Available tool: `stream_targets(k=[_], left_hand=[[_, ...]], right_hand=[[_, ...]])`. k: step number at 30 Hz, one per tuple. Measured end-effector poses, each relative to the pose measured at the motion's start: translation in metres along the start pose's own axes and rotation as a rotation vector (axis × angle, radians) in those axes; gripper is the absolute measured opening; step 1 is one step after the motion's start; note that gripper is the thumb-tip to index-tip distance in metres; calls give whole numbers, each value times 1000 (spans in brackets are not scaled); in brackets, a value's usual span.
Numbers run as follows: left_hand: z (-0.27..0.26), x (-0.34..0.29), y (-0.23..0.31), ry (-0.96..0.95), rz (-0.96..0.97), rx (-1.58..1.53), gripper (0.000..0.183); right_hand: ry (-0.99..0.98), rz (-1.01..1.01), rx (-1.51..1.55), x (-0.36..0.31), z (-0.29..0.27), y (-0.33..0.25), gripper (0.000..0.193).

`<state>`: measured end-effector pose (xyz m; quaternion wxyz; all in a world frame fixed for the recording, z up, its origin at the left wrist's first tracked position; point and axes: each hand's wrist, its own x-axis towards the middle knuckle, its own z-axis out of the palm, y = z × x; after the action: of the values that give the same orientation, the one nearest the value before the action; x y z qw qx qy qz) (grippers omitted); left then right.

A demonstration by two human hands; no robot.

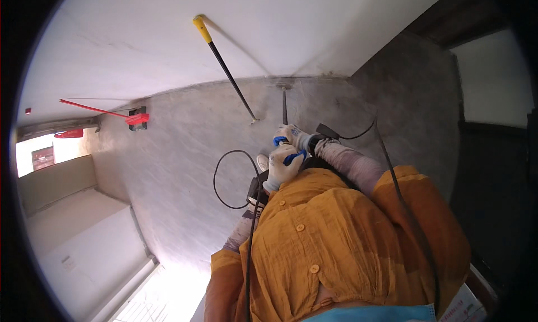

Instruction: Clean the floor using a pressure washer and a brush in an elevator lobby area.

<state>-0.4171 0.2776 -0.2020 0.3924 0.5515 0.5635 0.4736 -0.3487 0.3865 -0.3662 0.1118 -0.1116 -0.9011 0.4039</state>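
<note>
Both my hands wear white gloves with blue patches and are closed, one near the other, around a dark long-handled tool [284, 106]. My right hand [295, 136] grips it farther along the shaft. Closer to my body, my left hand [283, 165] wraps around its near end. The shaft runs away from me to the foot of the white wall, beside a dark patch on the floor; its working end is too small to make out. Left of it, another pole [228, 72] with a yellow grip and black shaft leans on the wall.
A red-handled broom or brush [134, 118] stands with a dark dustpan at the left wall. Grey smooth floor [185, 148] spreads before me. Black cables [217, 179] loop by both wrists. At the far left is a bright opening [42, 154]; a dark area lies to the right.
</note>
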Motion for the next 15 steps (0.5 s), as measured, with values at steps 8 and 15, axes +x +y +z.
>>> stream_targets(k=[8, 15], left_hand=[[2, -2, -2, 2, -69, -11, 14], [7, 5, 3, 34, -77, 42, 13]], right_hand=[[27, 3, -11, -9, 2, 3, 21], [-78, 42, -31, -6, -16, -4, 24]])
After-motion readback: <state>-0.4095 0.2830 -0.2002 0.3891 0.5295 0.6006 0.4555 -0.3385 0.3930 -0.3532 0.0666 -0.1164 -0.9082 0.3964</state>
